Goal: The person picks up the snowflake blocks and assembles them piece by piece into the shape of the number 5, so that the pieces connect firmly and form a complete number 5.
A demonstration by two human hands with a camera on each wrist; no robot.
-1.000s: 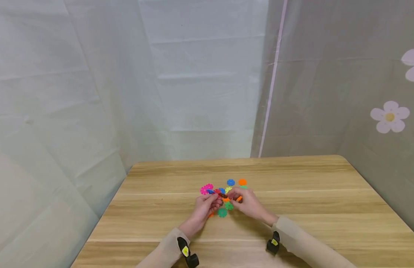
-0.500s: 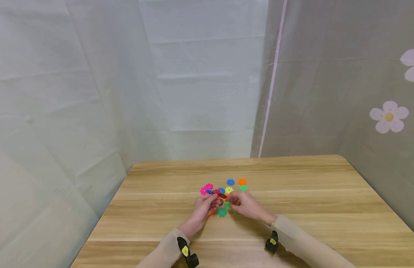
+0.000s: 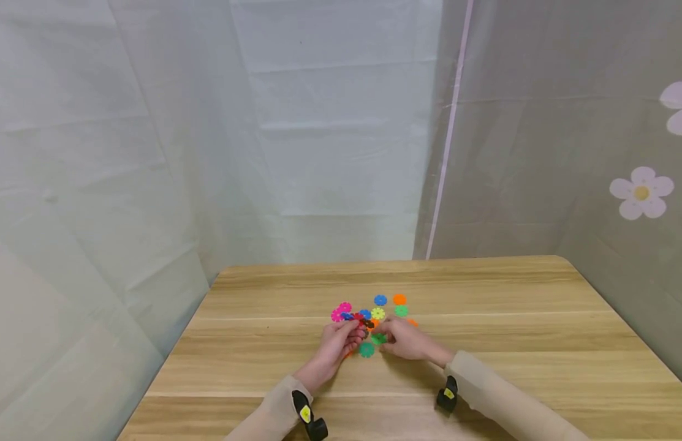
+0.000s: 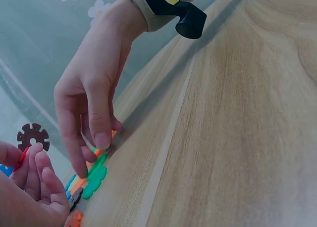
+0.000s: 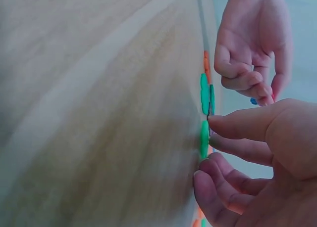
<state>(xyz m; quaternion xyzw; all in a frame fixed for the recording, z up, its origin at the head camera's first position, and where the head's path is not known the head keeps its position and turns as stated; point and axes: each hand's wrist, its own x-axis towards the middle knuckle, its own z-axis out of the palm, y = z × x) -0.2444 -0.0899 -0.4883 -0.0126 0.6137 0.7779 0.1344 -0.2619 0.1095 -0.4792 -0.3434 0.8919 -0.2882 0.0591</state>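
Note:
In the head view my left hand (image 3: 337, 343) pinches a joined row of notched plastic discs above the table. It has a blue disc (image 3: 346, 316), a red disc (image 3: 358, 316) and a dark brown disc (image 4: 33, 138) at its right end. My right hand (image 3: 409, 340) reaches down with bent, spread fingers over a light green disc (image 3: 378, 339) on the table. Its fingertips (image 5: 218, 122) are at that disc; whether they grip it is unclear. A darker green disc (image 3: 366, 350) lies just in front, nearer me.
On the wooden table (image 3: 252, 367), loose discs lie around the hands: pink (image 3: 337, 315), blue (image 3: 380, 300), orange (image 3: 399, 299), yellow (image 3: 378, 313) and green (image 3: 401, 310). Another orange disc (image 3: 412, 322) shows behind the right hand. Cloth sheets (image 3: 341, 153) hang beyond the table.
My right hand has drawn away from the joined discs and lowered to the light green disc. An orange disc seen earlier by its fingers is not there now. The left hand stays in place.

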